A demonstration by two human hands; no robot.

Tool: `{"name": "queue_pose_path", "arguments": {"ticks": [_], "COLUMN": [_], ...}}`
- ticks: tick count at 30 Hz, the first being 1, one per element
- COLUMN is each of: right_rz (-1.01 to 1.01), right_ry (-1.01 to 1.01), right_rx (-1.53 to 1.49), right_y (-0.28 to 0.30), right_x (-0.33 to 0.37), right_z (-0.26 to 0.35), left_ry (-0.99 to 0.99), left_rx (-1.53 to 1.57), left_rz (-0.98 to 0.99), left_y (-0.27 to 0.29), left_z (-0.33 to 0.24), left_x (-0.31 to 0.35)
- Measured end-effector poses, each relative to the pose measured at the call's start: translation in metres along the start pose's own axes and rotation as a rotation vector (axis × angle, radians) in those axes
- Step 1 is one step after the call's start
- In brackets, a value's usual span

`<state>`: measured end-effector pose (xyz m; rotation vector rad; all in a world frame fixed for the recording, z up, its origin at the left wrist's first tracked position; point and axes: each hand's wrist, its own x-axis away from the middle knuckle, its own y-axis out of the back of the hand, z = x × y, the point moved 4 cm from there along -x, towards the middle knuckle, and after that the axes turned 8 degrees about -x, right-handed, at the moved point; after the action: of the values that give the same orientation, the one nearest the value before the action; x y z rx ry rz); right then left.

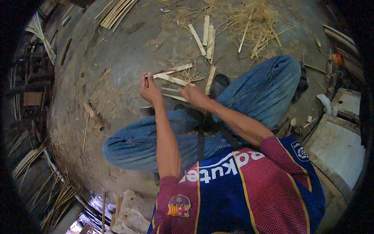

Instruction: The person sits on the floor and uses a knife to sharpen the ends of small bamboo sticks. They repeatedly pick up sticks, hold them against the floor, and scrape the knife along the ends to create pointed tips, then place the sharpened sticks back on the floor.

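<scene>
A pale, flat bamboo strip spans the gap between my two hands, above my crossed legs. At its left end, my left hand is closed with fingertips pinched together. My right hand is closed around the other end, its fingers partly hidden by the hand itself. More strips lie on the floor close by: one slanting piece just beyond the held strip, and another to the right of my right hand. Narrow pieces also show below, between my wrists, partly covered.
Several cut strips and a heap of fibrous shavings lie ahead on the floor. A bundle of strips is at the far left. A short bamboo piece lies left of my knee. Pale boards stand at right.
</scene>
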<state>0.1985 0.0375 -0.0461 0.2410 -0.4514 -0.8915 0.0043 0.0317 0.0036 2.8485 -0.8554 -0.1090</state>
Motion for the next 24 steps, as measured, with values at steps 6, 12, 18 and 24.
{"name": "queue_pose_path", "arguments": {"ticks": [6,12,18,24], "right_rz": [-0.080,-0.094,0.013,-0.048], "right_ry": [-0.154,-0.143,-0.415,-0.307], "right_rx": [0.015,-0.020,-0.429,-0.379], "right_y": [0.006,-0.015,-0.009,-0.011], "right_x": [0.003,-0.015,-0.008,-0.013], "right_z": [-0.034,-0.077,-0.063,-0.050], "left_ry": [-0.001,-0.005,-0.103,-0.164], "left_rx": [0.011,0.050,-0.200,-0.405], "left_rz": [0.039,0.037,0.086,0.045], "left_y": [-0.005,-0.002,0.003,0.000], "left_z": [-0.003,0.003,-0.004,-0.023], "left_x": [0.007,-0.001,0.002,0.006]}}
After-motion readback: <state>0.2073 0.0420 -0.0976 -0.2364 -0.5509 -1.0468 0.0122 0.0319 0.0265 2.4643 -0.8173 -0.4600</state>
